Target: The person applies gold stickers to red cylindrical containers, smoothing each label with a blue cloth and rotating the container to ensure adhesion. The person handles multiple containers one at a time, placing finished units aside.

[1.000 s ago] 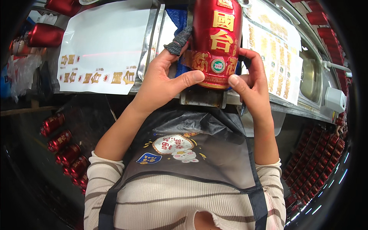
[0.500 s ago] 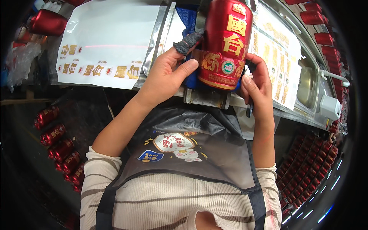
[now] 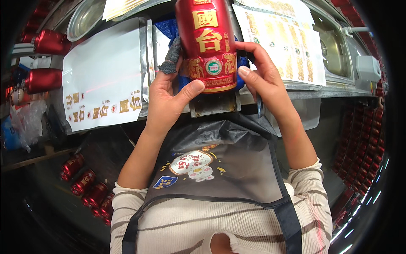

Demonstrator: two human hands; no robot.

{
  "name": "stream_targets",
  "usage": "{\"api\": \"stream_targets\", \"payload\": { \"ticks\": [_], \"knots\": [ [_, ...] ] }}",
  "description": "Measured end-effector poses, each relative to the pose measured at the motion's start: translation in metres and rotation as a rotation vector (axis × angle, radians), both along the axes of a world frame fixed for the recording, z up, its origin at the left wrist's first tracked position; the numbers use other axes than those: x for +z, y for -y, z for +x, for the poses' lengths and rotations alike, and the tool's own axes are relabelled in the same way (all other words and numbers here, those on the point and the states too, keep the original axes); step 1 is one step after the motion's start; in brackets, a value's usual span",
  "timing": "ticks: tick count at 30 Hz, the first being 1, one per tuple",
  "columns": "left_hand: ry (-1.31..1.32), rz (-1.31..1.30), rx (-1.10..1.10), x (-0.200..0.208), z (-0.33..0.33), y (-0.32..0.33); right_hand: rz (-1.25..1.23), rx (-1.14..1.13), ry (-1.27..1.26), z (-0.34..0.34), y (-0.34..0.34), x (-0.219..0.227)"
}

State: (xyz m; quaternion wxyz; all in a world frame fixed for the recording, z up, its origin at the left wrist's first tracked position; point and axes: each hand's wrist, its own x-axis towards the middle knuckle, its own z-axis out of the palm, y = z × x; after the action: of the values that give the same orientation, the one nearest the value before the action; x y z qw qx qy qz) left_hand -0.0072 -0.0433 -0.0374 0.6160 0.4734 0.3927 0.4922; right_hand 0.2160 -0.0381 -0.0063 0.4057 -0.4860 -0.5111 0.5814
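A glossy red bottle (image 3: 213, 59) with gold characters, gold relief patterns and a round green-and-white emblem lies in front of me on a blue cloth (image 3: 166, 29). My left hand (image 3: 167, 95) is closed on its left side, thumb by the lower rim; a grey cloth wrap (image 3: 171, 59) covers the index finger. On the other side my right hand (image 3: 268, 82) has its fingers and thumb against the bottle. Below the right palm sticks out a thin dark tool (image 3: 259, 106), its kind unclear. The bottle's top is cut off by the picture edge.
Decal sheets lie on both sides: a mostly bare white one (image 3: 105, 72) at left, a fuller one (image 3: 292, 46) at right. A metal block (image 3: 215, 105) juts out under the bottle. Beyond are a sink (image 3: 334, 51), a round metal basin (image 3: 86, 19) and more red bottles (image 3: 50, 42).
The view has shifted, and the bottle with both hands now appears farther left and straighter. The right thumb has come onto the bottle's lower right side; a white bit near it no longer shows.
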Motion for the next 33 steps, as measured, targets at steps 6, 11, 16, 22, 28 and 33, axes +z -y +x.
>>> {"api": "stream_targets", "payload": {
  "ticks": [6,11,16,22,28,33],
  "knots": [
    [0.033,-0.011,0.016,0.003,0.002,-0.001,0.044,-0.006,0.108,-0.004,0.003,0.000],
    [0.014,-0.007,-0.005,-0.001,-0.004,-0.001,-0.008,-0.038,-0.121,0.001,-0.003,-0.012],
    [-0.028,0.023,0.003,0.004,0.001,0.001,-0.020,-0.044,-0.032,-0.005,0.000,-0.003],
    [-0.045,0.033,-0.022,0.004,-0.001,-0.002,-0.094,-0.165,0.011,0.006,-0.004,0.006],
    [-0.085,0.057,-0.005,0.000,-0.003,-0.003,-0.260,-0.502,-0.389,0.033,-0.009,0.016],
    [-0.060,-0.025,0.006,0.000,-0.004,-0.003,0.540,-0.144,0.343,-0.043,0.004,0.032]
  ]
}}
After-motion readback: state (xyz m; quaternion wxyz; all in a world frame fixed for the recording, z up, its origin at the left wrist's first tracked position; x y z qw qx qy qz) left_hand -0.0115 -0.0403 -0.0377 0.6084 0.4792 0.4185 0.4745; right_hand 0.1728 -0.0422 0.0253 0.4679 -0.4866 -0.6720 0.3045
